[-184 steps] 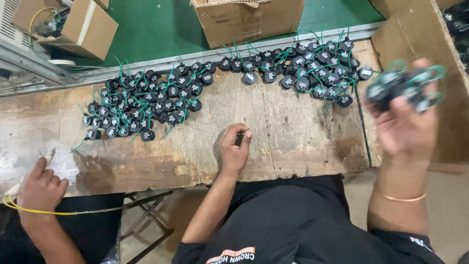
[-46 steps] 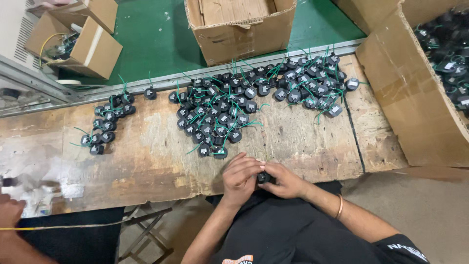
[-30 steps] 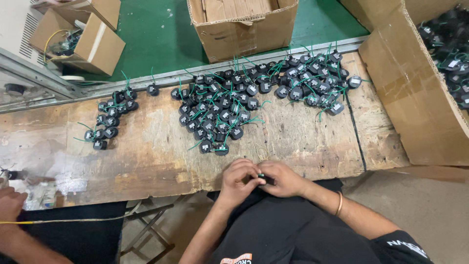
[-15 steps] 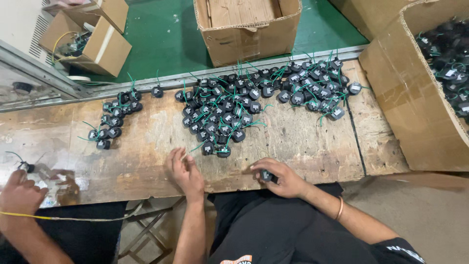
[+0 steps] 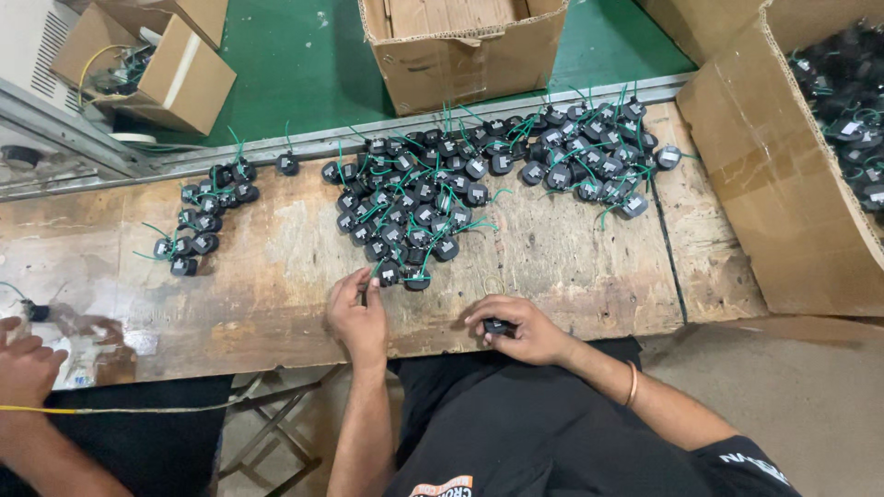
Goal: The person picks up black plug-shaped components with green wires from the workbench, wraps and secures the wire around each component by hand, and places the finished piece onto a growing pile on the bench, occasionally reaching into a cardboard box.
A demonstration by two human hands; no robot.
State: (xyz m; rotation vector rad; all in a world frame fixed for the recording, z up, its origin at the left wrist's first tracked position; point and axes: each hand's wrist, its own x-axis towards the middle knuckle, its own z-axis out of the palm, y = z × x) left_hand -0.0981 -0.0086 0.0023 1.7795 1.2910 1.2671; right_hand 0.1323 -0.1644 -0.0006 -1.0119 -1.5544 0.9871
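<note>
Dozens of small black components with green wire leads [image 5: 414, 207] lie heaped across the middle of the worn wooden bench [image 5: 571, 267] in the head view, the only view I have. The heap runs up toward the back right corner, and a smaller cluster [image 5: 203, 216] sits well apart on the left, which I judge to be a sorted batch kept separate from the main supply.

My left hand [image 5: 359, 308] rests at the near edge of the big heap, fingers curled and pinching at the green lead of the nearest component [image 5: 390, 273]; it touches that piece but has not lifted it off the wood. My right hand [image 5: 520, 329] lies on the bench near my body, fingers clenched around a single black component [image 5: 498, 326] that peeks out between thumb and forefinger. I read that low, close hold as a way to keep the piece steady against the board.

One big cardboard carton [image 5: 783, 175] stands at the right end of the bench, open and full of the same black parts, placed within easy reach of the right arm. Another open carton [image 5: 460, 55] sits on the green floor [image 5: 295, 64] beyond the bench.

Another person's hand [image 5: 28, 364] works at the far left with a yellow cable [image 5: 110, 409] running past it.
</note>
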